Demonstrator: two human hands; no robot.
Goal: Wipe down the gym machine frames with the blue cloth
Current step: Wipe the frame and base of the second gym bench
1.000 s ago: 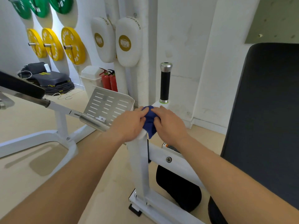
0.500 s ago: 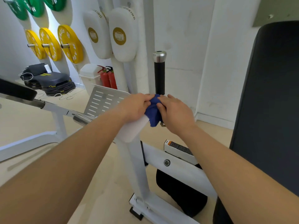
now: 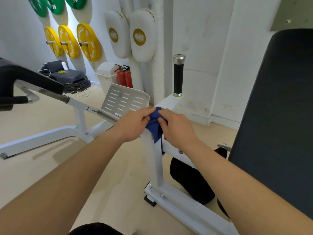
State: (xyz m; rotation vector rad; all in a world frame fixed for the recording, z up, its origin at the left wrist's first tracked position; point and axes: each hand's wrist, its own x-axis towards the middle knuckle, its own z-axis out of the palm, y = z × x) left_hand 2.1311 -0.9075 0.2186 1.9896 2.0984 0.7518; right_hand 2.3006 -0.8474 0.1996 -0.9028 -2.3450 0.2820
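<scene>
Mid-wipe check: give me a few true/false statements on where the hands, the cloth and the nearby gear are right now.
1. The left hand and the right hand both grip the blue cloth at the top of the white frame post. True.
2. The black handle grip lies flat on the floor. False: it stands upright, beyond the hands.
3. Two red fire extinguishers stand beside a white bin. True.
4. The right hand rests on the black back pad. False: it is on the cloth, apart from the pad.
</scene>
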